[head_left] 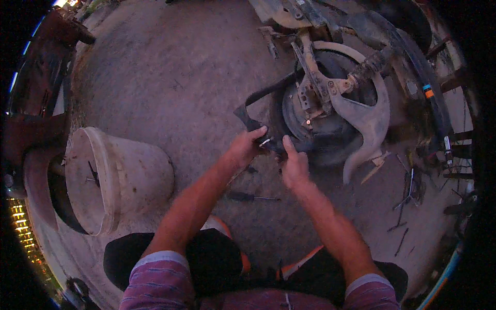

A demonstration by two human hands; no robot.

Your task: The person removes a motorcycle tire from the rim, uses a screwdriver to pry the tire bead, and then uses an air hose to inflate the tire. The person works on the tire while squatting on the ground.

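Observation:
A two-wheeler's rear wheel (305, 121) with a dark tyre lies on the dusty ground, a pale swingarm-like metal part (364, 116) over it. My left hand (247, 146) grips a small shiny metal piece (266, 140) at the tyre's near edge, beside a bent black bracket (248, 121). My right hand (294, 165) is closed just right of it, thumb up, pressing against the tyre's rim side. Both forearms reach in from below.
An overturned white bucket (116, 178) lies at the left. A screwdriver (248, 197) lies on the ground between my arms. Several loose tools and rods (408, 194) lie at the right. A dark vehicle body (36, 93) borders the left edge.

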